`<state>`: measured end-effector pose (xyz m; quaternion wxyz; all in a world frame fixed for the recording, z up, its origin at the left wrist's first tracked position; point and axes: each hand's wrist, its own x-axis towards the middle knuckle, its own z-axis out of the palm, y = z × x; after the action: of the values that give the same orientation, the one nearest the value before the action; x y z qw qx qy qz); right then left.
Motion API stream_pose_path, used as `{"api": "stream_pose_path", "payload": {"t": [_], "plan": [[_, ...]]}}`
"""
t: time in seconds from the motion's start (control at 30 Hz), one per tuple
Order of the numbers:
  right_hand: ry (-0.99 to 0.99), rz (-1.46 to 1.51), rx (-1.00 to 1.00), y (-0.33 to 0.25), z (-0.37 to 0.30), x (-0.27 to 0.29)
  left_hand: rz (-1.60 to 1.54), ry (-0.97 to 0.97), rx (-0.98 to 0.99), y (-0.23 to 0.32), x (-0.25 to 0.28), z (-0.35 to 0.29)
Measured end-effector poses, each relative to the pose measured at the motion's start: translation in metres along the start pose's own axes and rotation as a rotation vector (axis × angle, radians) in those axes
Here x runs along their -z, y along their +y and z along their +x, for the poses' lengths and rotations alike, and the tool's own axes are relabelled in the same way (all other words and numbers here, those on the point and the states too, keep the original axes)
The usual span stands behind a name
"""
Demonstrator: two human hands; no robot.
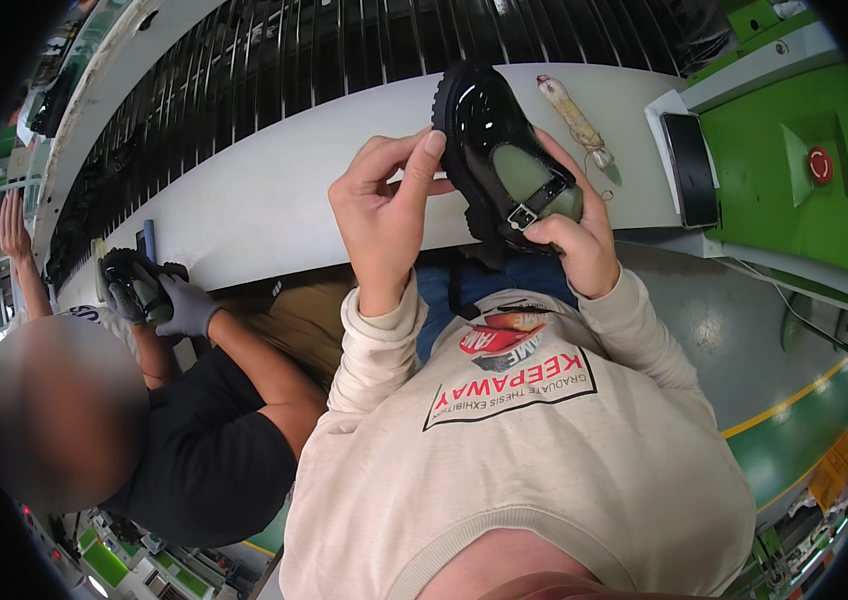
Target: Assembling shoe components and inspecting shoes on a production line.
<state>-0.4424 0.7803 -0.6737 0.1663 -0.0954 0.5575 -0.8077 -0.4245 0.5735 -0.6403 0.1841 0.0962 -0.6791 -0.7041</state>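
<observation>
I am steadying the glossy black shoe [497, 150] with both hands above the white bench edge [274, 190]. Left hand [384, 215], at the shoe's 9 o'clock, is pinching the chunky sole with fingertips; it should stay light to avoid smudging the patent finish. Right hand [574, 240], at 5 o'clock, is gripping the strap by its metal buckle [522, 215]. A dull green last is filling the opening.

- The shoe [497, 150] is a small, glossy black one with a chunky ridged sole and a strap with a silver buckle across the opening.
- A pale green form fills its inside.
- It is held up in the air above the white counter [274, 190], tilted, toe pointing away, gripped between left hand [384, 220] and right hand [579, 240].
</observation>
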Motion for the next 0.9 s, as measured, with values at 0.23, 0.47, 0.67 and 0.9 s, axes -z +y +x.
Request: {"api": "stream_pose_path", "payload": {"t": [0.23,0.47,0.67,0.9], "plan": [[-0.056,-0.407,0.135,-0.006,0.004,0.003,0.013,0.038,-0.044,-0.009,0.0,-0.004],[-0.046,-0.828,0.39,-0.022,-0.002,-0.011,-0.205,0.007,0.031,-0.026,0.0,-0.015],[-0.153,-1.176,0.519,-0.026,-0.018,-0.039,-0.344,0.173,-0.023,-0.037,-0.007,-0.018],[-0.122,-1.087,0.234,-0.064,0.0,-0.033,-0.39,0.106,0.101,-0.052,0.025,-0.06]]}}
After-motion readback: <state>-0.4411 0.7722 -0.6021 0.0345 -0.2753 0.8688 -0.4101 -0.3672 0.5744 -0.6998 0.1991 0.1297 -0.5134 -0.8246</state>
